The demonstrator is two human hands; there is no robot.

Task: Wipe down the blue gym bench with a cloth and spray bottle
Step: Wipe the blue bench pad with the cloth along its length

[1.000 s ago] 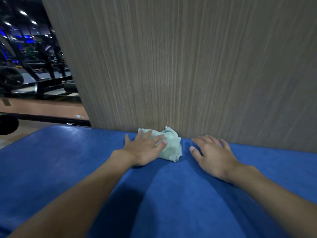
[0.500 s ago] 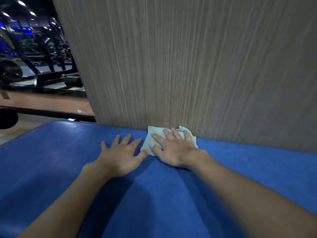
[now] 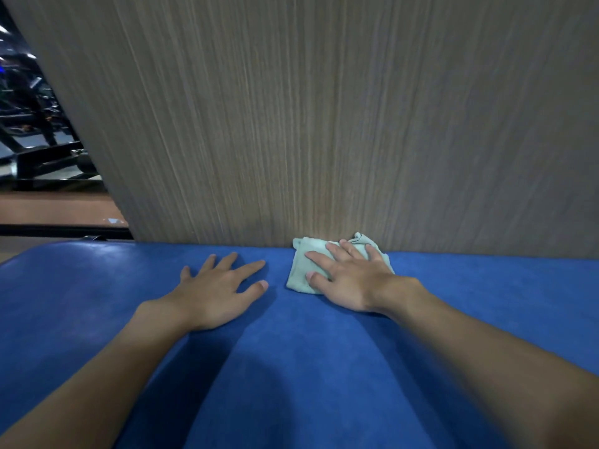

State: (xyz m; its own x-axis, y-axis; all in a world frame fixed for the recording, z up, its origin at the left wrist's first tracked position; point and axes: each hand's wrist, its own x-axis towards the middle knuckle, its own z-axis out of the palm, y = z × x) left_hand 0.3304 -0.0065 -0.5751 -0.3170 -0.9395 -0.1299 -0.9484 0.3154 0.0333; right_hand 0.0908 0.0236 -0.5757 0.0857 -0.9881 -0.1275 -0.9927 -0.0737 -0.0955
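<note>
Wiping step: my right hand point(image 3: 350, 280) presses the cloth point(image 3: 299, 270) with flat fingers; my left hand point(image 3: 214, 293) braces flat on the blue bench point(image 3: 291, 367). Next I judge a firm sideways sweep.

left forearm point(image 3: 107, 371) and right forearm point(image 3: 479, 345) bare, reaching forward, left hand point(image 3: 214, 294) flat, palm down, fingers spread and straight, right hand point(image 3: 351, 280) flat, palm down, fingers extended, slightly farther forward, the 2 hands close, not touching
</note>
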